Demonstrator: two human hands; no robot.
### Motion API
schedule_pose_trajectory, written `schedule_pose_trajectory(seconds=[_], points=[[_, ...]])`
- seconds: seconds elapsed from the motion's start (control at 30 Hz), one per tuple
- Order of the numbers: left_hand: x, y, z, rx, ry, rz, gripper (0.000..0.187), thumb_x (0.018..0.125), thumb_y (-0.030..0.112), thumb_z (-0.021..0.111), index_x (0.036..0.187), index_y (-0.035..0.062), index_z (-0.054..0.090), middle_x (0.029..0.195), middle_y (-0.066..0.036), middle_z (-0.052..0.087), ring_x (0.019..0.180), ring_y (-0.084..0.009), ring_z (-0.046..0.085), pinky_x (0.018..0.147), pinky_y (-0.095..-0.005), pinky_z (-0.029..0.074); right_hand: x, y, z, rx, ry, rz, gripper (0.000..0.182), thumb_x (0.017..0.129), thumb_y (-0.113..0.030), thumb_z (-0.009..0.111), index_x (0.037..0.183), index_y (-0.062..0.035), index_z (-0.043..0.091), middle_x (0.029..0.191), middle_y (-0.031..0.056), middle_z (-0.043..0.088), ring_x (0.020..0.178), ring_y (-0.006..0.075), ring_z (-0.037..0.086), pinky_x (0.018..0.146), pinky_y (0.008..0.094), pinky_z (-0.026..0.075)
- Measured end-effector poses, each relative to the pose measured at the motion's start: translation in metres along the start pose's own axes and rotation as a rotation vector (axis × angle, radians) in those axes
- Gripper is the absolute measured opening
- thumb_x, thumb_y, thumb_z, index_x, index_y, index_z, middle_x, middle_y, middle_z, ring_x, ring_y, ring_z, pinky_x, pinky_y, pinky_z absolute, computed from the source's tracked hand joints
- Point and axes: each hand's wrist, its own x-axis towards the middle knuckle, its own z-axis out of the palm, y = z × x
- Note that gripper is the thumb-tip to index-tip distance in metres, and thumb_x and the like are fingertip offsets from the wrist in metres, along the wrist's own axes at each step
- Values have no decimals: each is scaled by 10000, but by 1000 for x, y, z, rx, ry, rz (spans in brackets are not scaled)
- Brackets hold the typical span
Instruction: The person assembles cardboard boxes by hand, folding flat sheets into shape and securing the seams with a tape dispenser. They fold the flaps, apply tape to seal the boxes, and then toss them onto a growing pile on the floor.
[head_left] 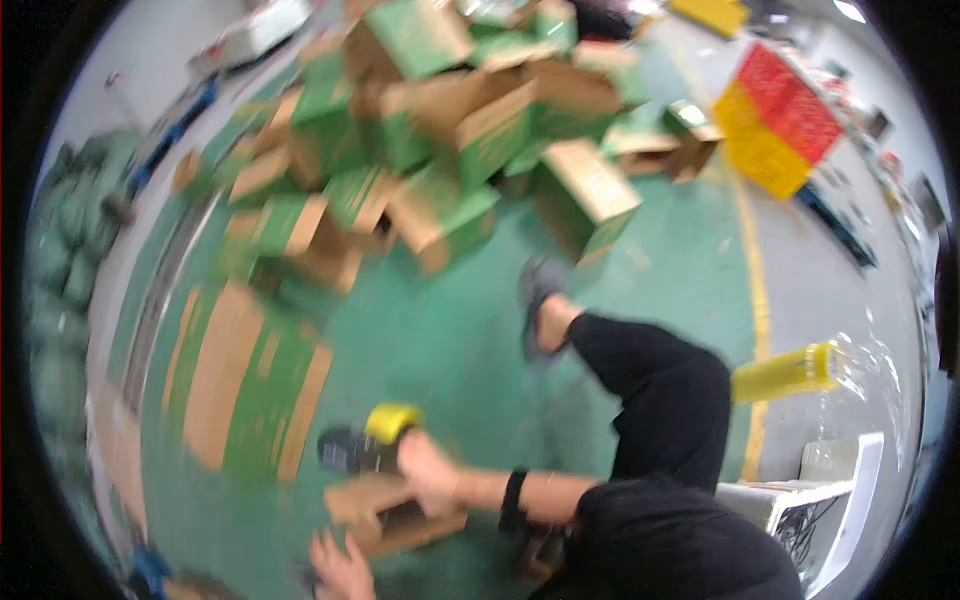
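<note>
My right hand [432,478], with a black band at the wrist, reaches across low over the floor. Its fingers are blurred and hold a roll of yellow tape [393,422]. Directly below it sits a small brown cardboard box [385,540] with a dark opening. At the bottom edge is my left hand [342,567], close to the near side of this box, fingers spread and nothing visible in them. A dark shoe [348,450] shows beside the tape roll. My other foot, in a grey shoe [540,300], stands further forward.
A pile of green and brown cartons [460,120] fills the floor ahead. Flattened cardboard [240,380] lies at left, beyond which green sacks [70,230] are stacked. On the right are a yellow cylinder [790,372], a white box with cables [790,495] and a red-and-yellow block [775,120].
</note>
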Motion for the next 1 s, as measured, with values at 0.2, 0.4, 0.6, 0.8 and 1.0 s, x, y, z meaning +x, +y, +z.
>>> schedule_pose_trajectory(seconds=[0.2,0.4,0.6,0.8,1.0], points=[[70,-40,114,-587,241,-82,386,860,132,378,1180,-79,425,1264,-293,360,1211,-357,330,1024,-382,251,11,8,-28,634,-23,-108,384,649,-169,626,950,27,492,894,239,504,873,391,469,821,446,371],[54,33,47,-242,172,-405,325,901,231,359,990,-37,520,892,-229,587,899,-373,544,685,-446,448,11,-9,-7,538,107,-196,360,666,-107,629,993,-19,508,959,164,533,968,334,460,901,403,323],[56,11,85,-286,328,-158,260,875,237,405,1018,22,437,1047,-211,491,976,-368,491,760,-452,431,1,-5,44,-63,104,-508,382,752,-139,415,1107,-27,502,1098,118,520,1079,273,448,986,434,264],[8,29,64,-239,214,375,610,762,233,603,1273,28,340,1336,-149,312,1262,-333,244,1001,-533,183,8,2,46,164,256,-339,265,661,-115,529,909,-48,593,892,112,585,956,268,522,877,427,335],[-16,34,65,-233,113,555,772,599,266,713,1267,71,378,1329,-74,357,1261,-238,284,1024,-478,202,14,-3,24,91,235,-410,321,618,-55,591,938,-58,590,903,111,596,905,265,545,857,430,337]])
